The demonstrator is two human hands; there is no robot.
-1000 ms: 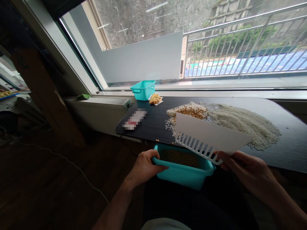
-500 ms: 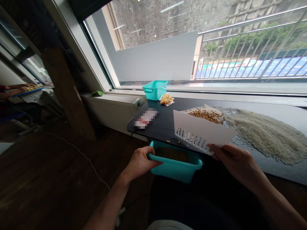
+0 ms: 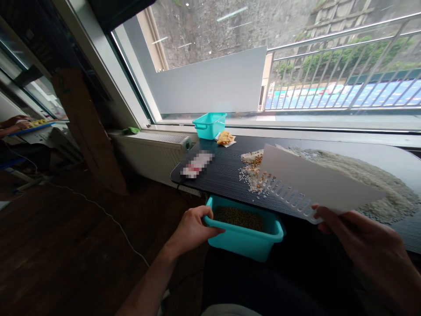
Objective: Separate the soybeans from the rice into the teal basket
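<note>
My left hand (image 3: pixel 195 226) grips the near left rim of a teal plastic bin (image 3: pixel 245 240), held just below the table's front edge. Yellowish-brown beans (image 3: pixel 238 217) lie inside it. Between the thumb and fingers of my right hand (image 3: pixel 362 232) is a thin white slotted scraper (image 3: pixel 309 177), tilted over the tabletop with its slots along the lower edge. Behind its left end, a small heap of beans mixed with white grains (image 3: pixel 251 162) is partly hidden. A large pile of white, rice-like grains (image 3: pixel 371 175) spreads to the right.
On the black table (image 3: pixel 226 173) sit a second teal bin (image 3: pixel 210 125), a yellow food-like item on paper (image 3: pixel 226 138) and a blurred-out object (image 3: pixel 197 164). A radiator (image 3: pixel 151 151) stands left of the table. Another person's hands (image 3: pixel 16 125) are at the far left.
My right hand has moved the scraper rightward, uncovering scattered white grains and beans near the table's front edge. My left hand still grips the bin, which sits slightly lower in view.
</note>
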